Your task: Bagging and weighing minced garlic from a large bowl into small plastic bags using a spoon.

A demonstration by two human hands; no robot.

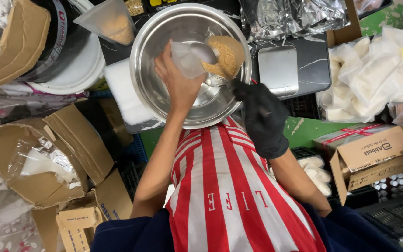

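- Left hand (179, 83): bare, closed around clear plastic bag (190, 58) of tan grains (225, 57), above steel bowl (164, 28).
- Right hand (261, 117): black-gloved, closed on a dark handle beside bag; tool unclear.
- Small scale (280, 70) just beyond right hand.

black glove (260, 119), red-and-white striped apron (229, 186) (silver bowl (157, 88))

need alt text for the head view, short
Seen from above, a bare left hand holds a clear bag of tan granules over a steel bowl, while the black-gloved right hand works a spoon in it.
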